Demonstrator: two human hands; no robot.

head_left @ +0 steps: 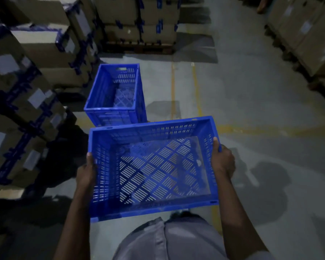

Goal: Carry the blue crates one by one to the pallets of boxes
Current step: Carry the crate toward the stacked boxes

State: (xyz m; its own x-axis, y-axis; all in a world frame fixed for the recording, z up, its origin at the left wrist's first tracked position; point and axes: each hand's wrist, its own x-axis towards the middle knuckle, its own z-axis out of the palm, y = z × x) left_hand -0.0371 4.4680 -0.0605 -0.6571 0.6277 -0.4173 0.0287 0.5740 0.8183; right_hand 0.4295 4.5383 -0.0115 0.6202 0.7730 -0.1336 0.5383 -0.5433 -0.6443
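I hold an empty blue slotted crate (154, 166) in front of my waist, above the floor. My left hand (86, 171) grips its left short side, thumb over the rim. My right hand (222, 160) grips the right short side the same way. A second empty blue crate (114, 94) stands on the concrete floor just beyond the held one, beside the stacked cardboard boxes (26, 72) on the left. A pallet of boxes (139, 21) stands straight ahead at the far end.
More stacked boxes (308, 34) line the right side of the aisle. Yellow floor lines (195, 87) run down the grey concrete aisle between the stacks. The light is dim, with dark shadows on the floor at lower left.
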